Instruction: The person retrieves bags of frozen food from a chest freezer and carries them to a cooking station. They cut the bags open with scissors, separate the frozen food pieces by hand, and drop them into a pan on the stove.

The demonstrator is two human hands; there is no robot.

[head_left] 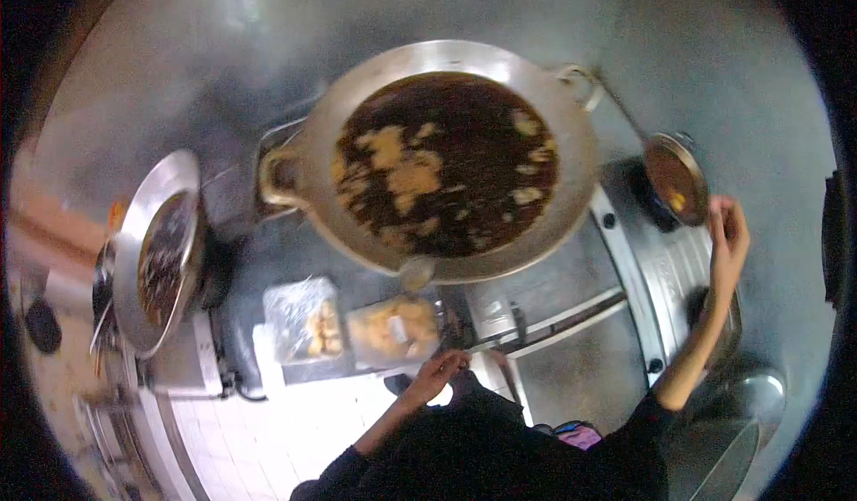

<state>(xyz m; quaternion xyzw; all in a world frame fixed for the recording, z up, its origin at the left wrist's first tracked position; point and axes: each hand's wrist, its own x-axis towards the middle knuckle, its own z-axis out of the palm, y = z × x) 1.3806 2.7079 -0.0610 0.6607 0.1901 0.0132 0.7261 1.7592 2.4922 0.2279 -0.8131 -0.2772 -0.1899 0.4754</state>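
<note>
At the right, my right hand (729, 231) is raised beside the rim of a long-handled skimmer (668, 169). Its fingers are bent together; whether they touch the rim or hold something small I cannot tell. A small yellow piece (677, 203) lies in the skimmer's bowl, which sits over a dark pot (659, 208). Low in the middle, my left hand (439, 374) is closed near my body, just below a bag of yellowish food (393, 329). Anything inside its fingers is hidden. A large wok (446, 57) of dark liquid with pale, foamy patches stands ahead of both hands.
A second wok (130, 278) with dark liquid stands at the left. Beside the yellowish bag lies another clear plastic bag (303, 318). The large wok's loop handles (278, 178) stick out sideways. A metal basin (759, 389) is at the lower right, and a metal wall (295, 41) rises behind.
</note>
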